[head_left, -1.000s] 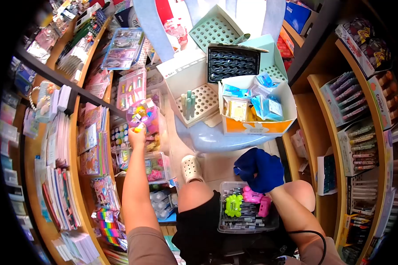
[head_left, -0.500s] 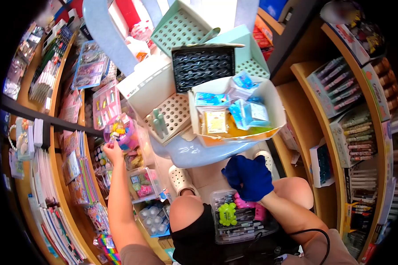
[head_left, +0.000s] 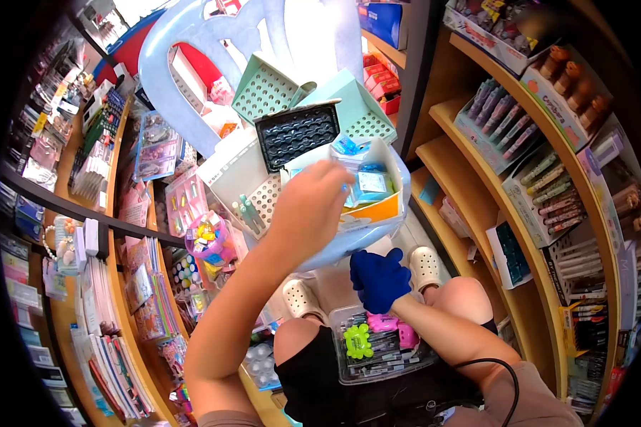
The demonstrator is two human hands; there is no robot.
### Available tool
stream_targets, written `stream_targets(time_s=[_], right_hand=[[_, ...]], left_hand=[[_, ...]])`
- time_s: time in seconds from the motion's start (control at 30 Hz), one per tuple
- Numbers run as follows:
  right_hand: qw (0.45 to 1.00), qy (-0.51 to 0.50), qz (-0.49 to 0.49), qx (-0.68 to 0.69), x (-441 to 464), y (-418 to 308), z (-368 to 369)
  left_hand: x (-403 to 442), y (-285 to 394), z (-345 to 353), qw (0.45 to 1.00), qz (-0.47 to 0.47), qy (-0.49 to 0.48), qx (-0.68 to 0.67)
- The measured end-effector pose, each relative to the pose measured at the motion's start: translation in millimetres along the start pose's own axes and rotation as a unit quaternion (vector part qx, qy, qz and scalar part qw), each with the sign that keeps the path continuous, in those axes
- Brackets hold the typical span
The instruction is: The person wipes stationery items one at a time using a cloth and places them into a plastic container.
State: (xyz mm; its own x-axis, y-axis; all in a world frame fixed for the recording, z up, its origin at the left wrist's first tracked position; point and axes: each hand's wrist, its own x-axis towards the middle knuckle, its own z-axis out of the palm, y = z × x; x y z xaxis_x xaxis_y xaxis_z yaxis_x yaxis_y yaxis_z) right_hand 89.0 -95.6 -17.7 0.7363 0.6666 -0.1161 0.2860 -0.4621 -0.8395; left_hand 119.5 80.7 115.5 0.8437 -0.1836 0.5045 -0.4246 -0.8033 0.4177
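Holding our left hand (head_left: 319,192) over the box (head_left: 377,213) on the chair (head_left: 338,249), we cannot tell its grip; our gloved right hand (head_left: 379,281) looks clenched; brushing the rim could tip packets (head_left: 372,186).

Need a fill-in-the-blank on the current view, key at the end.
1. The bare hand partly hiding the orange-fronted box is the ____ one.
2. The right hand wears a dark ____ glove.
3. That box rests on a pale-blue ____.
4. In the clear tub, a bright ____ piece sits beside pink ones.

Key: left; blue; chair; green
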Motion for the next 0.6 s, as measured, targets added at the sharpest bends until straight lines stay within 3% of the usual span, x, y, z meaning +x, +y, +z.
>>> stream_targets(time_s=[0.17,0.33,0.4,0.5,0.6], right_hand=[[0.995,-0.034,0.065,-0.063,1,-16,-14],[0.992,-0.026,0.101,0.072,16,16,10],[0.997,0.017,0.064,0.024,20,36,34],[0.997,0.027,0.031,-0.061,18,22,24],[0.995,0.047,0.001,-0.083,16,18,19]], left_hand=[[54,-21,48,0.977,-0.075,-0.171,0.103],[73,-12,69,0.927,-0.094,-0.286,0.224],[79,-12,69,0.907,-0.095,-0.330,0.244],[81,-20,74,0.903,-0.114,-0.340,0.238],[72,-38,77,0.951,-0.100,-0.252,0.149]])
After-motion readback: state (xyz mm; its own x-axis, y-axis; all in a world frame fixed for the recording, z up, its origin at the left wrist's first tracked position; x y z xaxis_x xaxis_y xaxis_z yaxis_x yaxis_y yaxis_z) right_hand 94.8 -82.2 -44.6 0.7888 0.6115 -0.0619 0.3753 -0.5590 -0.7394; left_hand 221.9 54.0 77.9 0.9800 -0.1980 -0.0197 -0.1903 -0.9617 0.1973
